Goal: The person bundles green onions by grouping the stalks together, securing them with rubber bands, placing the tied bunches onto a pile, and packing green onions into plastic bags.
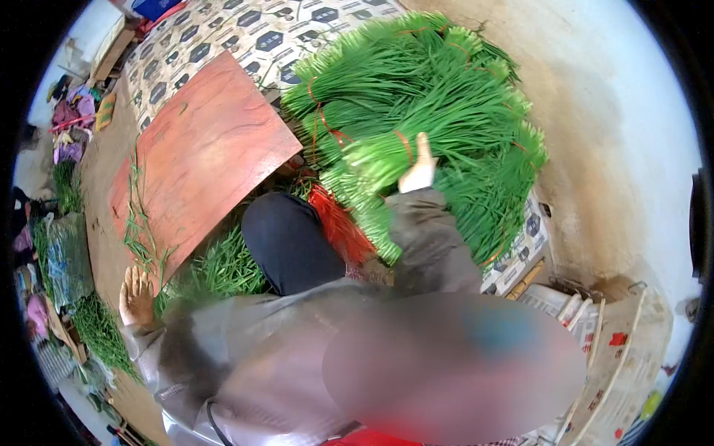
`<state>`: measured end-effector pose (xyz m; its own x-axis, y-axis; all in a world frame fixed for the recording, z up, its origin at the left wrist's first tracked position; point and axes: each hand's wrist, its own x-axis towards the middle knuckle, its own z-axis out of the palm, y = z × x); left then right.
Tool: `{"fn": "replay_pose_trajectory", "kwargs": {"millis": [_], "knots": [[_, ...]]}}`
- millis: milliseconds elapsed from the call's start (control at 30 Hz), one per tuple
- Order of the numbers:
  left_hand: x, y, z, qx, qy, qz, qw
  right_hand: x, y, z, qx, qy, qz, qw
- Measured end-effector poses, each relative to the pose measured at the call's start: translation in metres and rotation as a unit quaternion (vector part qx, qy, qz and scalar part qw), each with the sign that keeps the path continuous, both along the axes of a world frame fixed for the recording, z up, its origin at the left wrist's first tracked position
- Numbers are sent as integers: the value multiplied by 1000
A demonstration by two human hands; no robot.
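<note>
My right hand (pixel 419 167) grips a bundle of long green chive-like stalks (pixel 383 152) by its pale end, close to an orange band. Its thumb shows on top; the other fingers are hidden. That bundle lies on a large pile of similar banded bundles (pixel 476 111). Off to the left, my left hand (pixel 136 297) is open with its fingers stretched out, holding nothing. It is near the lower corner of a reddish board (pixel 212 141), where loose green stalks (pixel 135 215) lie along the edge.
A bunch of red ties (pixel 338 223) hangs beside my dark-clad knee (pixel 290 241). More loose greens (pixel 223 267) lie below the board. Patterned sheeting (pixel 201 44) is behind it. A wall (pixel 610 111) stands at the right; bags and cloths (pixel 71 245) line the left.
</note>
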<state>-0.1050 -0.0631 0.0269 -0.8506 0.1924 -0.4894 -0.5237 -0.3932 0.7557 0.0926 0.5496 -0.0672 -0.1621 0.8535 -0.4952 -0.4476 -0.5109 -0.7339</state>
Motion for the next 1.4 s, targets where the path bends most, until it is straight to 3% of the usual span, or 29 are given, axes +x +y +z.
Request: {"fn": "replay_pose_trajectory", "kwargs": {"millis": [67,100,133,200,267,300,333,400,467,533,633,700,833,967,1233,1400], "knots": [[9,-24,-8,15,2,43,999,-18,13,-104,-119,-210,139,960],[14,-30,-6,13,-7,2,1000,-23,16,-159,-141,-238,192,942],[16,-33,-4,13,-15,-40,999,-31,18,-180,-135,-257,216,932],[26,-27,0,-7,-37,21,999,-42,34,-184,-113,-282,252,919],[31,-39,0,-11,-20,-24,999,-45,51,-189,-110,-321,329,881],[30,-46,-6,11,-10,-38,999,-40,62,-185,-96,-353,421,830],[30,-49,-9,11,-10,-36,999,-41,66,-194,-111,-368,393,835],[31,-54,-12,14,-15,-49,999,-22,72,-189,-134,-330,468,809],[32,-52,-12,-13,-25,-38,999,-11,62,-142,-47,-319,643,695],[36,-40,-9,-29,-22,-36,999,-3,28,-129,-86,-228,763,599],[38,-48,-14,-15,-11,-48,999,30,-59,-186,-68,-293,769,564],[44,-47,-12,-8,-4,-70,998,40,-102,-208,23,-372,765,525],[61,-58,-7,-19,-15,-50,998,19,-150,-216,166,-480,751,422],[75,-62,-4,-22,-10,-18,1000,13,-154,-214,201,-492,766,363],[92,-68,-8,-38,-15,33,999,16,-147,-200,240,-493,776,312],[93,-72,-11,-23,-9,41,999,20,-140,-201,271,-496,760,322]]}}
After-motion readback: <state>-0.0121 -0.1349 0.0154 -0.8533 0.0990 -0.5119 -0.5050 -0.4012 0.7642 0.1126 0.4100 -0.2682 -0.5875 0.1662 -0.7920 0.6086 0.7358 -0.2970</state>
